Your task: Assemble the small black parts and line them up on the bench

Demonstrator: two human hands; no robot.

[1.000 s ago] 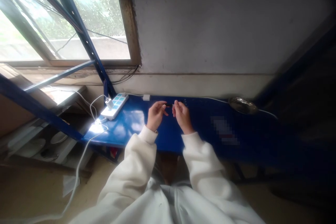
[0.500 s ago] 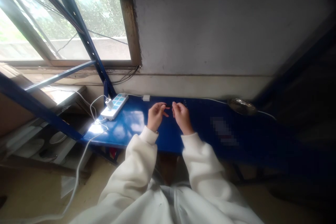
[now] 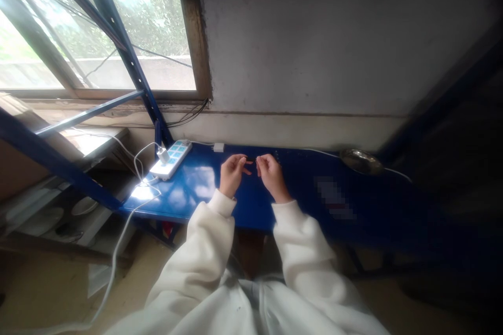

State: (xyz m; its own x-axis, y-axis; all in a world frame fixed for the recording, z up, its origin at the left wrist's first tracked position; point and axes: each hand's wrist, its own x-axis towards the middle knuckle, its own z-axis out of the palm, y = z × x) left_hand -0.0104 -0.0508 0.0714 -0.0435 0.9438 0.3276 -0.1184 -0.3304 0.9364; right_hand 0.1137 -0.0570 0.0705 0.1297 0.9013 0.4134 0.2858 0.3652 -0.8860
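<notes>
Both hands are raised close together over the blue table (image 3: 251, 209), fingertips facing each other. Between them is a small dark piece (image 3: 250, 158), too small to name. My left hand (image 3: 231, 174) pinches it between thumb and index finger, with other fingers stretched out beneath. My right hand (image 3: 270, 175) is closed in a pinch at the piece's other side; whether it grips the same piece or another one I cannot tell.
A white power strip (image 3: 171, 161) with a plug and cable lies at the table's left. At the back edge sits a white adapter (image 3: 218, 147). A shiny metal lamp-like object (image 3: 361, 161) is at right. A blurred patch (image 3: 334, 198) lies nearer. A blue frame post (image 3: 133, 60) rises left.
The hands stay almost in place, with the fingertips shifting slightly around the small dark piece. The view has moved very little.
</notes>
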